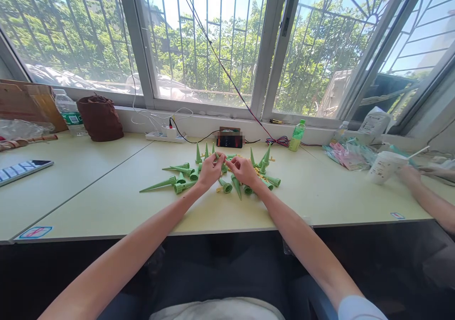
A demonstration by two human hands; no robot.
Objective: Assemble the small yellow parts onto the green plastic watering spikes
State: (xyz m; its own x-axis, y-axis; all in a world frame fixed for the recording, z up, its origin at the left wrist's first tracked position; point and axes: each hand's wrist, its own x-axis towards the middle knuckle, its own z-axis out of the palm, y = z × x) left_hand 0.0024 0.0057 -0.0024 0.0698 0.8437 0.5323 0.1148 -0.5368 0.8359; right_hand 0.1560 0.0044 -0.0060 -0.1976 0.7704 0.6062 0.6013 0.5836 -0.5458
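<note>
A: What do the two hands do?
B: They meet above the middle of the surface [142, 218]. The left hand [211, 169] has its fingers closed on a small green piece [217, 155]. The right hand [244, 169] is bent inwards, with its fingertips just beside this piece; whether it grips something, I cannot tell.

A: And where are the green cones [159, 185]?
B: They are spread on the surface, around and below the hands. Several stand upright with the point up; others lie on their side. Small yellow pieces [272, 159] are among them, mostly at the right.

A: What is behind?
B: A phone [229, 141] leans near the windowsill, and a green bottle [297, 136] stands to the right of it. Farther right, near a white cup [386, 166], there is another person's hand [409, 176], partly blurred.
</note>
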